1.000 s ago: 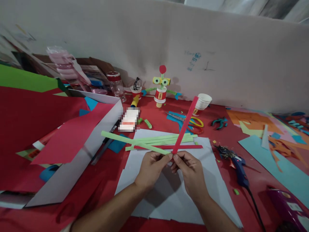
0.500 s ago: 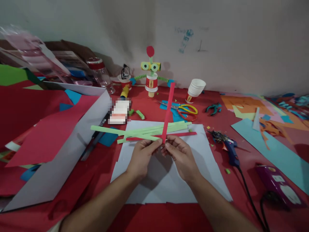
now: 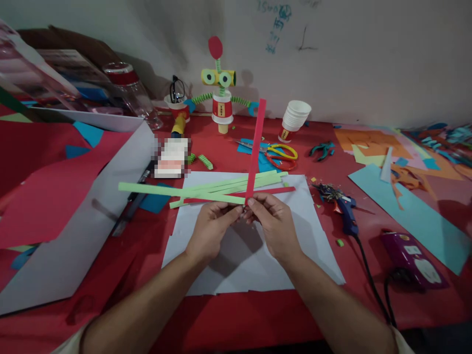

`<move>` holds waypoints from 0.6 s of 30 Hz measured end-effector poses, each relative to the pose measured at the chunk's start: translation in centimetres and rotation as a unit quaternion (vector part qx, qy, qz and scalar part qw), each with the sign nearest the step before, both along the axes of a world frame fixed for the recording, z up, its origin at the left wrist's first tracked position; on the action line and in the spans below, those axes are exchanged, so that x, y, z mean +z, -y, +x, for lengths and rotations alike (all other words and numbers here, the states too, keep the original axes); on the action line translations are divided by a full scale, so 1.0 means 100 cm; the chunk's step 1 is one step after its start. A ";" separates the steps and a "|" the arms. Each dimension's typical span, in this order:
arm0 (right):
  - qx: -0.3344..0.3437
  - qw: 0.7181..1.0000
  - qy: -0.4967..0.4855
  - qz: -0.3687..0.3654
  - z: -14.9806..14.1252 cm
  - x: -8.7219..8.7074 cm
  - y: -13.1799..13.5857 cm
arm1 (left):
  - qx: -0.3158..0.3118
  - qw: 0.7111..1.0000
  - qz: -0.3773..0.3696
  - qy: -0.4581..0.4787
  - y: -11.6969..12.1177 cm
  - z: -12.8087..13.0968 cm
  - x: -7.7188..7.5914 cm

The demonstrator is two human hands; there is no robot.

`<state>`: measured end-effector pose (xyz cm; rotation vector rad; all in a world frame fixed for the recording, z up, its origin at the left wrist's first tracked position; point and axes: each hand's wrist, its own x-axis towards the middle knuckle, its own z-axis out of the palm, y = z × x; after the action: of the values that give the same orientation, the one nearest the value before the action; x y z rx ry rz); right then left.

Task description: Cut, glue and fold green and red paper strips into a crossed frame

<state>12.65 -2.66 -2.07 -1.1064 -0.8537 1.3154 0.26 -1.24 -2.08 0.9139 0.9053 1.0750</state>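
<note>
Two paper strips meet at a right angle between my hands. The red paper strip [image 3: 256, 142] stands up from the corner, and the light green paper strip [image 3: 151, 189] runs off to the left. My left hand [image 3: 208, 228] is closed on the green strip near its right end. With thumb and fingers, my right hand [image 3: 276, 226] pinches the corner where the red strip's lower end meets the green one. Behind them, several loose green strips [image 3: 230, 184] and another red strip [image 3: 278, 191] lie across a white sheet [image 3: 239, 260].
A paper-cup robot figure [image 3: 222, 108], stacked cups [image 3: 295, 118], scissors [image 3: 278, 152] and pliers [image 3: 322, 151] are at the back. Right are a glue gun [image 3: 348, 214] with its cord, a purple device [image 3: 415, 258] and coloured paper [image 3: 409, 211]. A white box [image 3: 99, 216] holds paper at left.
The view has tilted down and shifted slightly right. The red strip's lower end now sits at the green strip's end, with my right thumb pressing there. Both hands keep their grip.
</note>
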 end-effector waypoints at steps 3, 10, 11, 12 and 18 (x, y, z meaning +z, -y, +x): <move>0.001 1.000 -0.008 -0.007 0.002 0.001 0.000 | -0.025 0.999 -0.028 0.033 -0.004 -0.003 -0.004; 0.000 1.000 0.007 -0.015 -0.001 0.003 0.000 | 0.000 0.992 -0.123 0.031 -0.008 -0.005 -0.005; -0.003 1.000 0.008 -0.018 -0.002 0.002 0.000 | -0.006 0.992 -0.122 0.023 -0.008 -0.005 -0.004; -0.006 1.000 0.006 -0.023 -0.002 0.001 0.000 | -0.016 0.993 -0.115 0.013 -0.008 -0.006 -0.004; -0.006 1.000 0.020 -0.006 -0.001 -0.004 0.001 | -0.038 0.997 -0.042 -0.048 -0.007 -0.007 -0.005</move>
<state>12.52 -2.72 -2.51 -1.1489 -0.8674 1.2941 -0.42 -0.53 -2.55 0.9286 0.9793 0.9275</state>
